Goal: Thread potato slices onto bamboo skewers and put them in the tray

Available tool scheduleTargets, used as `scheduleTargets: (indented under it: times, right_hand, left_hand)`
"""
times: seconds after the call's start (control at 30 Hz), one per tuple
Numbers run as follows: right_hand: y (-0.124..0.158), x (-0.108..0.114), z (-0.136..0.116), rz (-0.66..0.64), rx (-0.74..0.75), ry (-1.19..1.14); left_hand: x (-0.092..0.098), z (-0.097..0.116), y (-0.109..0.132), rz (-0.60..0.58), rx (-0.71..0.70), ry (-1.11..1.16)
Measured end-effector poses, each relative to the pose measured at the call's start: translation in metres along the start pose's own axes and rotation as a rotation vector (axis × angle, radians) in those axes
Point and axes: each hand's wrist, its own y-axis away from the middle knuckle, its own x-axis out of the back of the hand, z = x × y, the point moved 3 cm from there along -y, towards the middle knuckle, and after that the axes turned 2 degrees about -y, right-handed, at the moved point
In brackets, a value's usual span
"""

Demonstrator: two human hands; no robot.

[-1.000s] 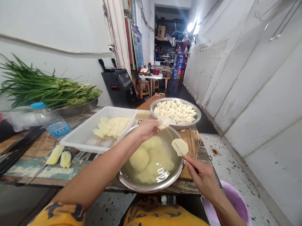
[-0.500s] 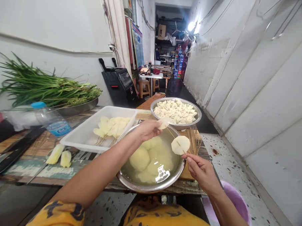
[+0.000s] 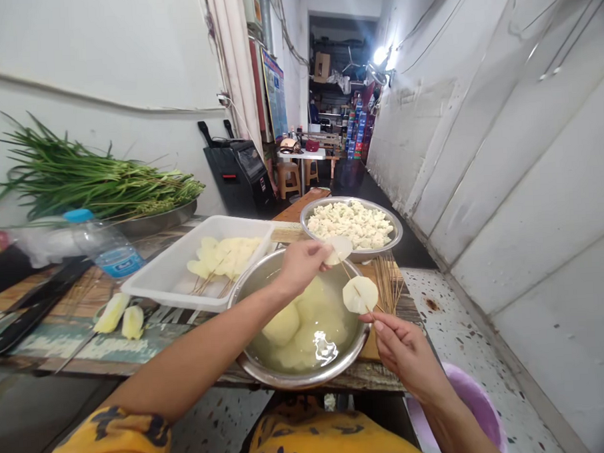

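Between the thumb and fingers of my left hand (image 3: 306,265) is a thin pale potato slice (image 3: 339,249), at the upper end of a bamboo skewer (image 3: 346,270). My right hand (image 3: 405,349) pinches the skewer's lower end, just under a second potato slice (image 3: 360,295) that the stick passes through. Both hands are above the right side of a steel bowl (image 3: 301,381) of water. Peeled potatoes and slices (image 3: 306,320) lie under the water. Left of the bowl, a white plastic tray (image 3: 157,286) holds several skewered slices (image 3: 226,256).
Behind the bowl is a basin of cauliflower pieces (image 3: 352,223). Loose bamboo skewers (image 3: 389,286) lie at the right. On the left are a water bottle (image 3: 105,245), a knife (image 3: 30,312), two pale yellow vegetable pieces (image 3: 133,322) and green chives (image 3: 94,175). A purple tub (image 3: 473,406) stands on the floor.
My left hand has moved slightly right and down with its slice, closer to the lower slice. The right hand has stayed almost in place on the skewer.
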Motion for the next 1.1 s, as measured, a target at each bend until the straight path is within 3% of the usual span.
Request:
scheduleTargets:
  times: [0.07, 0.17, 0.3, 0.37, 0.43, 0.5, 0.63, 0.7, 0.77, 0.93, 1.1]
  right_hand:
    - [0.003, -0.001, -0.003, -0.004, -0.012, -0.025]
    - [0.007, 0.0, -0.006, 0.009, 0.043, 0.096]
    - [0.009, 0.002, -0.011, 0.132, 0.338, 0.584]
    - [0.011, 0.0, -0.013, 0.168, 0.495, 0.782]
    - [0.013, -0.002, -0.014, 0.163, 0.55, 0.841]
    - [0.013, -0.002, -0.014, 0.127, 0.464, 0.752]
    - [0.015, -0.005, -0.006, 0.005, 0.065, 0.254]
    - [0.017, -0.006, -0.004, 0.005, -0.02, 0.081]
    - [0.017, -0.004, -0.003, 0.041, 0.011, 0.081]
    - [0.013, -0.001, -0.004, 0.147, 0.182, 0.365]
    - [0.013, -0.004, -0.007, 0.113, 0.149, 0.376]
  left_hand:
    - [-0.001, 0.002, 0.001, 0.0, -0.032, -0.002]
    - [-0.002, 0.002, 0.002, -0.007, 0.065, 0.102]
    - [-0.003, -0.003, 0.001, -0.037, 0.264, 0.291]
    - [-0.003, -0.004, 0.001, -0.038, 0.295, 0.326]
    - [-0.003, -0.005, 0.001, -0.03, 0.296, 0.321]
    - [-0.003, -0.003, 0.002, -0.022, 0.274, 0.296]
    - [-0.002, 0.001, 0.003, 0.011, 0.191, 0.228]
    - [-0.002, 0.002, 0.003, 0.014, 0.158, 0.192]
    - [-0.001, 0.003, 0.003, 0.012, 0.131, 0.165]
    - [-0.004, 0.003, 0.005, -0.045, 0.137, 0.157]
    - [-0.005, 0.003, 0.007, -0.052, 0.138, 0.164]
